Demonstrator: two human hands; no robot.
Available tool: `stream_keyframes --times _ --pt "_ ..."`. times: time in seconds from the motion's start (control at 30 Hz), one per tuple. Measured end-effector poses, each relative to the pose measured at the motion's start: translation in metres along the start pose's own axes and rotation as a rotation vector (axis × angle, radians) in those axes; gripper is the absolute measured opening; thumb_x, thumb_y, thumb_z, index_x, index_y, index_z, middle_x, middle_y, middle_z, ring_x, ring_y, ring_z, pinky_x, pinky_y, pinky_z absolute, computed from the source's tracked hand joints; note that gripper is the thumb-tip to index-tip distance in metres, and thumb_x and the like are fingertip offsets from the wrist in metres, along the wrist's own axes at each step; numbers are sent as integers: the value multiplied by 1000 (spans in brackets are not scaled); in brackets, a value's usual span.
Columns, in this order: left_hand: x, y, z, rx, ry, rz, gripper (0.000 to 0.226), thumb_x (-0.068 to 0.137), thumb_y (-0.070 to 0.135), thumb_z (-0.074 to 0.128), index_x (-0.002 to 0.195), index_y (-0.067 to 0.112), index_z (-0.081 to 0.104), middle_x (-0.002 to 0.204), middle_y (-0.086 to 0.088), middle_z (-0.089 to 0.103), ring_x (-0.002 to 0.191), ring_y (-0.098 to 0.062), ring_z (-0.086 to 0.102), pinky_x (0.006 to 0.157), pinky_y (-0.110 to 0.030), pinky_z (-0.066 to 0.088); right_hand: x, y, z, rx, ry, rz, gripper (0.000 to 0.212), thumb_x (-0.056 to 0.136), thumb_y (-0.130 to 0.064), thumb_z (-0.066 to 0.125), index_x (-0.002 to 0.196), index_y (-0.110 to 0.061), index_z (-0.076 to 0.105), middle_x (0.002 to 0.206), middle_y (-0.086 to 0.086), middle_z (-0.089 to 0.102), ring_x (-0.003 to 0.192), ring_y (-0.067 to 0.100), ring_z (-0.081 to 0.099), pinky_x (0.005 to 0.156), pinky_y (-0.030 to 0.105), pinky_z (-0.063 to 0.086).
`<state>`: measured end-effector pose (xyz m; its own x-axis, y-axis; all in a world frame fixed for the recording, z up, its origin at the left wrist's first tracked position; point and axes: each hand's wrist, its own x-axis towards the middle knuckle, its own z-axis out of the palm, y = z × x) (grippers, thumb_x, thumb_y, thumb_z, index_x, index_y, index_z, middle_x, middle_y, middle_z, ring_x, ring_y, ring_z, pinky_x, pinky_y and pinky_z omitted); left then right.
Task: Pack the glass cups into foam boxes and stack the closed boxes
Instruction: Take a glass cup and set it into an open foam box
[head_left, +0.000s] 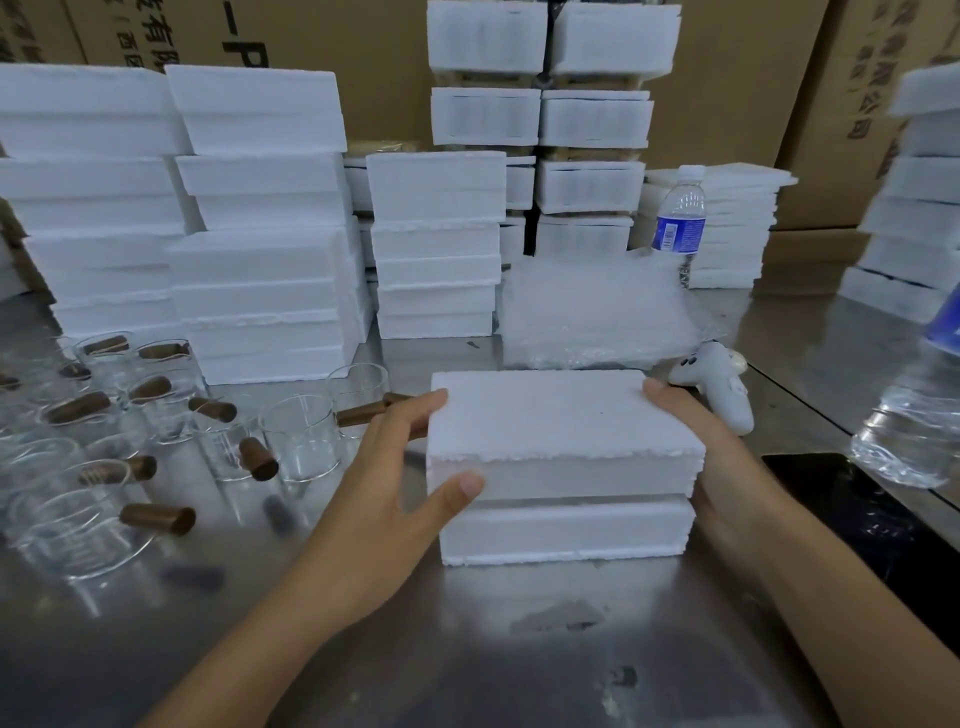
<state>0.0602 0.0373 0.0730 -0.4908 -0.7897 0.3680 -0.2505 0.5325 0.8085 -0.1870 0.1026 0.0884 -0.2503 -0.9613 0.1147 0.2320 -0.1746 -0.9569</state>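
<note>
Left hand (410, 467), right hand (696, 436) clamp foam box (561, 415); lid gapped, may split on lift; elbow could knock cups (306, 439) at 9 o'clock.

Matt, grainy white foam box (563, 415) on scuffed, glossy metal table (467, 675); clear glass cups (306, 436).

The box (563, 415) hides its contents and most of the right hand (693, 434). Right of that hand, a blurred bottle (909, 421) runs off the edge. Cups (67, 519) left of the left hand (395, 467) blur.
</note>
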Motion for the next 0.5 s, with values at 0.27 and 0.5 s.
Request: stream_keyframes --times 0.27,0.5 --pt "-2 -8 4 6 -42 -49 49 66 77 42 112 64 31 128 40 36 113 29 32 91 -11 32 -4 -1 3 -31 51 9 36 91 -28 52 62 -34 74 72 -8 72 67 6 69 56 17 52" --pt "-2 -13 2 15 -79 -46 65 68 78 41 128 55 29 134 40 33 123 19 33 98 -13 32 -7 -4 0 -28 -18 92 19 76 -29 61 86 -27 76 91 2 74 79 15 70 65 25 56"
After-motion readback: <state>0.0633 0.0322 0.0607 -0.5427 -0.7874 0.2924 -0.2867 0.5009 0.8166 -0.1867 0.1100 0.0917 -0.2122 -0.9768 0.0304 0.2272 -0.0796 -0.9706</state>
